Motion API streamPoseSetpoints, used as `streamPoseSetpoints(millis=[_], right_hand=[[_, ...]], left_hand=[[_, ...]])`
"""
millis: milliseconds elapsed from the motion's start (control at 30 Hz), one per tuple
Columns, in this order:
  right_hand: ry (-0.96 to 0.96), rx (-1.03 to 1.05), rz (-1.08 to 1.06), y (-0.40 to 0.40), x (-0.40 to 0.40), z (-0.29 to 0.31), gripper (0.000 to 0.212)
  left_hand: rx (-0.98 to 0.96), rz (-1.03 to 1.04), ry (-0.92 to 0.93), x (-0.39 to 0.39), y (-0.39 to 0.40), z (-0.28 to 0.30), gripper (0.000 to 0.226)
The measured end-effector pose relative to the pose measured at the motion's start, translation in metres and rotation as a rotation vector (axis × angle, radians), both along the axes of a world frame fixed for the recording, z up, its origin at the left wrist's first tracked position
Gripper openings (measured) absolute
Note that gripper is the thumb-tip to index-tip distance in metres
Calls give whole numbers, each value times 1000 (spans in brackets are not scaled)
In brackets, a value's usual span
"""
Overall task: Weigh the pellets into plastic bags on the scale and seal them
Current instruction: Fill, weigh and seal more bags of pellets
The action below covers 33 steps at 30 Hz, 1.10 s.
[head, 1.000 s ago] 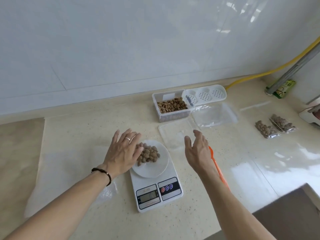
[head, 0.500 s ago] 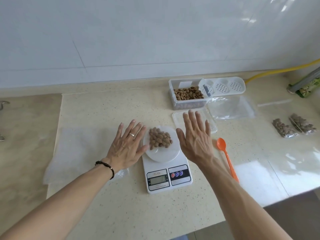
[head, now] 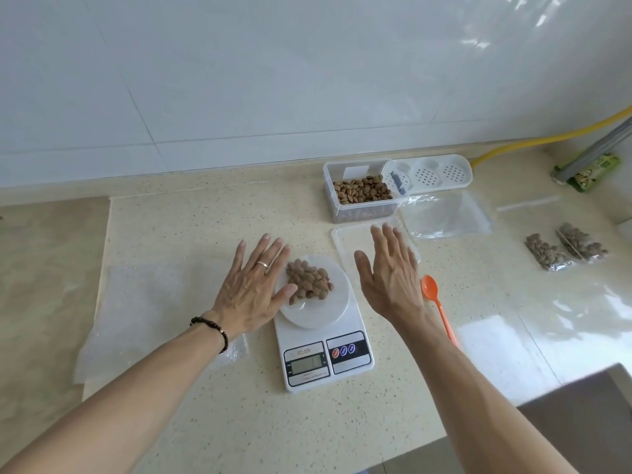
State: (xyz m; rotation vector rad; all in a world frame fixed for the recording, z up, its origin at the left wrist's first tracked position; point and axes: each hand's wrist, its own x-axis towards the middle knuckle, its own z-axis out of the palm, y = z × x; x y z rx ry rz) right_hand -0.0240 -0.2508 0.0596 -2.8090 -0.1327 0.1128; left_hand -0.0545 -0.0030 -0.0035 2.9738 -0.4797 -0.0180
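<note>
The speckled beige counter (head: 191, 234) runs under a white tiled wall (head: 239, 80). A sheet of bubble wrap (head: 136, 302) lies flat toward the counter's left edge. Near the front edge stands the white scale (head: 325, 357), its round platter carrying a clear plastic bag (head: 313, 292) with a heap of brown pellets (head: 308, 281) in it.

The left hand (head: 253, 289) lies palm down at the platter's left side, fingers straight and spread; its thumb (head: 285, 295) reaches over the platter rim, just beside the pellets, and whether it touches them cannot be told. The right hand (head: 391, 275) hovers palm down to the right of the scale, fingers straight and close together, apart from the bag and holding nothing; its fingertips lie over a clear flat lid (head: 349, 241).

Toward the back edge sits a clear container (head: 362, 196) full of pellets, with a white perforated tray (head: 431, 172) touching its right side. A stack of empty clear bags (head: 448, 217) lies in front of the tray. Two filled bags (head: 564, 249) lie side by side toward the right edge. An orange spoon (head: 436, 302) rests just right of the right hand, its bowl toward the wall. A yellow hose (head: 547, 133) runs along the back right corner.
</note>
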Motion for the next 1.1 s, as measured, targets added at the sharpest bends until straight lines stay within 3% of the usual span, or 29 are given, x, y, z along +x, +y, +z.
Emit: streamPoseSetpoints(millis=[367,467,600,733,800,933,1100], right_hand=[[238,523,-599,-64,-21,-10,46],[297,633,-675,-64,-26,-18,35],[367,782,-665,-58,-27,-20,17],[345,904,-667,-54,-20,-11,6],[343,966,-650,-53,-15,-4,9],[343,1078,-600,-43,-4,18,12],[355,1189,-435,-28,6,44,13]], left_hand=[[-95,-123,82,64,-76,24,80],[-121,-128,174,77,-102,29,64],[-170,-89,332,91,-130,37,45],[-373,3,492,99,-136,51,54],[-524,52,486,103,-129,64,50],[-687,53,387,111,-106,90,19],[-902,133,336,100,-89,133,36]])
